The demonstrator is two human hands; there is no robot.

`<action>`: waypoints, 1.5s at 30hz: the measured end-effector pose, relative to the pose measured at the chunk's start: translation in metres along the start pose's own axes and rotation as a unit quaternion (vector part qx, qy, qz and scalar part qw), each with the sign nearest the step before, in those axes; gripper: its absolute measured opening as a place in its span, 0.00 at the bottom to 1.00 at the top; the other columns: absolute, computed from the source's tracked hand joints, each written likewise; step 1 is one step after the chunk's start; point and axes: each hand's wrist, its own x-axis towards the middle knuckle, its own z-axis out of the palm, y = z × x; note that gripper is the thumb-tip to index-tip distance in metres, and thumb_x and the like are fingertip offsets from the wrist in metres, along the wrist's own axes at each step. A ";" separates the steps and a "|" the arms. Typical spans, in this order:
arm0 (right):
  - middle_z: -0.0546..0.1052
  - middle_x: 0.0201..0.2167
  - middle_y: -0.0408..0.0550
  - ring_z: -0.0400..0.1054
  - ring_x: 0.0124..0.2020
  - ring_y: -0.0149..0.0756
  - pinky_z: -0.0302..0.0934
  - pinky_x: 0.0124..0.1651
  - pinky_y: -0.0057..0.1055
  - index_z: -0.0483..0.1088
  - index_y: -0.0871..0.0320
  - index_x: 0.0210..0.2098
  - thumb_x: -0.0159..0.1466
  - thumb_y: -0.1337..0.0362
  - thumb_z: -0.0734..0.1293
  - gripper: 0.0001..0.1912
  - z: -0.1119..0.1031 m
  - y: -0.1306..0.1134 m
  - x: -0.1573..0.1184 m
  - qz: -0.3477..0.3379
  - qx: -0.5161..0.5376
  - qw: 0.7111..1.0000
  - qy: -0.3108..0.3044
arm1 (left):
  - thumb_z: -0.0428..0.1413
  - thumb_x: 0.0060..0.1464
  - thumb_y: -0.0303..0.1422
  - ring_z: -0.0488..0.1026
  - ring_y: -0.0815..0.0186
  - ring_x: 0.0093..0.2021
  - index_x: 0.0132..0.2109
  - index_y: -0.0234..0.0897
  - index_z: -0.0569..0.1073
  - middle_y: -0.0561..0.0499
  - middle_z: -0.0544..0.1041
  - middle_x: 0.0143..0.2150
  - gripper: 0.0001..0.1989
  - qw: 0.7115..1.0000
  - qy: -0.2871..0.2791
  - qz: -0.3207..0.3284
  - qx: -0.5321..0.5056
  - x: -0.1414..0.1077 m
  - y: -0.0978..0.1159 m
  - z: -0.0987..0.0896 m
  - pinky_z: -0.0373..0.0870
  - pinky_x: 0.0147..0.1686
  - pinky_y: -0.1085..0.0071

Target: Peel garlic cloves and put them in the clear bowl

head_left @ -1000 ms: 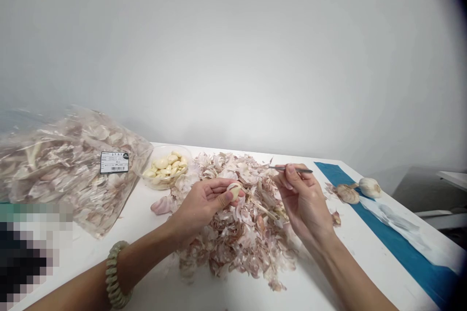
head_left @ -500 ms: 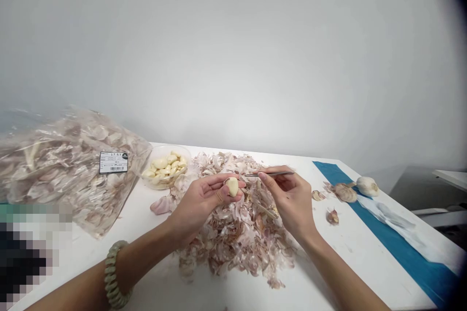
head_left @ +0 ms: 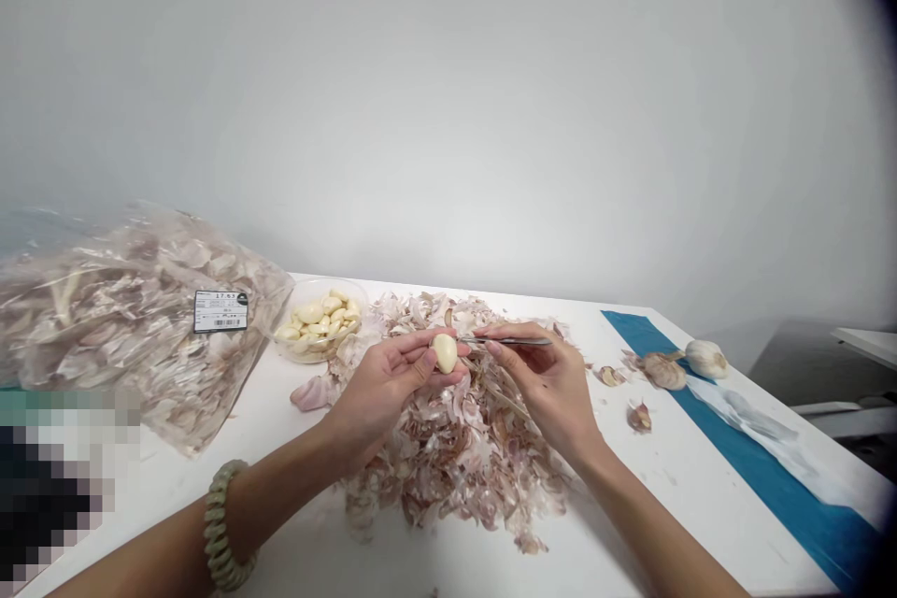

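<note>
Between the thumb and fingers of my left hand [head_left: 392, 383] is a pale, smooth garlic clove [head_left: 444, 353]. My right hand [head_left: 543, 383] pinches a thin metal tool [head_left: 511, 340], narrow and grey, whose tip points left and reaches the clove's upper right side; whether it is a knife or tweezers I cannot make out. Both hands are above a wide heap of garlic skins [head_left: 462, 458]. Left of the heap stands a clear round bowl [head_left: 282, 350] holding several peeled cloves [head_left: 319, 316].
A clear plastic bag [head_left: 210, 392] full of skins, with a price label [head_left: 220, 311], lies at the left. On the right are a garlic bulb [head_left: 706, 359], a partly opened bulb [head_left: 664, 370], loose cloves [head_left: 639, 417] and a blue strip [head_left: 743, 458]. A wall [head_left: 448, 112] rises behind the table [head_left: 673, 495].
My right hand has moved left, bringing the tool's tip to the clove. The clove has turned in my left hand and now shows more of its bare side.
</note>
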 end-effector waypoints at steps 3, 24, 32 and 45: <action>0.79 0.38 0.46 0.72 0.42 0.37 0.67 0.45 0.37 0.74 0.52 0.34 0.59 0.63 0.68 0.04 0.000 -0.001 0.000 0.000 0.000 1.000 -0.009 | 0.58 0.54 0.34 0.74 0.61 0.48 0.50 0.35 0.72 0.45 0.79 0.46 0.17 1.000 0.006 0.001 -0.004 0.001 0.000 0.000 0.67 0.54 0.66; 0.79 0.36 0.46 0.73 0.40 0.38 0.68 0.42 0.38 0.74 0.53 0.37 0.57 0.64 0.69 0.07 0.000 -0.005 -0.003 0.005 0.016 1.000 0.010 | 0.57 0.55 0.33 0.75 0.63 0.46 0.49 0.34 0.73 0.44 0.78 0.46 0.15 0.999 0.017 -0.025 -0.034 0.000 0.001 0.000 0.66 0.54 0.67; 0.79 0.37 0.46 0.73 0.40 0.37 0.68 0.43 0.36 0.74 0.53 0.37 0.58 0.63 0.69 0.06 -0.001 -0.003 -0.002 0.001 -0.005 1.000 0.027 | 0.57 0.55 0.33 0.74 0.63 0.47 0.50 0.33 0.72 0.44 0.77 0.49 0.17 0.998 0.034 -0.028 -0.033 0.001 0.002 0.000 0.66 0.54 0.69; 0.80 0.34 0.48 0.74 0.34 0.36 0.70 0.38 0.33 0.74 0.56 0.34 0.54 0.60 0.72 0.09 -0.001 -0.003 -0.001 0.071 0.072 0.994 0.049 | 0.59 0.52 0.35 0.72 0.57 0.51 0.50 0.39 0.73 0.45 0.65 0.62 0.17 0.999 0.031 0.025 0.016 -0.001 0.002 -0.001 0.67 0.55 0.61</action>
